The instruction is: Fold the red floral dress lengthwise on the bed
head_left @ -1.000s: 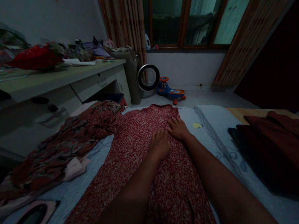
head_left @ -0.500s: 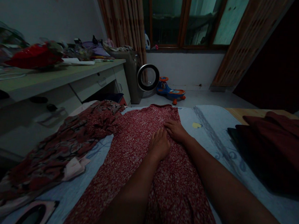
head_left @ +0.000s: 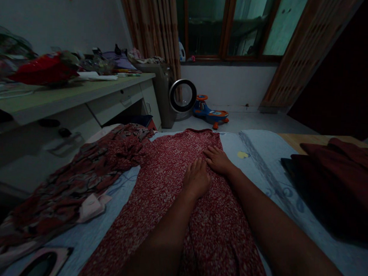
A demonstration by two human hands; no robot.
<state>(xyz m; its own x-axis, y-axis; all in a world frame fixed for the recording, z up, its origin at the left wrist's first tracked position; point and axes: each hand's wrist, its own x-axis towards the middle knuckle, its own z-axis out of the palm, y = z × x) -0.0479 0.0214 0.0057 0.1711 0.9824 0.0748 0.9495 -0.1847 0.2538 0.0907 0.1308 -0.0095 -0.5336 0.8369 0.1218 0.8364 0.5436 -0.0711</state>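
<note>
1. A bed sheet (head_left: 262,157), pale blue with a faint print, is spread across the whole work surface; everything below lies on it.
2. A red speckled garment (head_left: 166,182) is laid flat along the middle of the sheet, running from the near edge toward the far edge.
3. A dark red pile of cloth (head_left: 337,177) is seen at the right edge, well apart from the hands.
4. A second patterned garment (head_left: 88,170), crumpled, lies to the left, its far end touching the speckled one.
5. A desk (head_left: 82,95) with clutter on top stands along the left wall.
6. The right hand (head_left: 218,160) is pressed palm-down on the far part of the speckled garment, fingers spread and flat; nothing is gripped.
7. The left hand (head_left: 196,179) is laid flat just beside it, fingers extended and together, palm on the cloth; nothing is grasped.
8. A toy ride-on car (head_left: 210,111) is noted on the floor beyond the bed, under the window.
</note>
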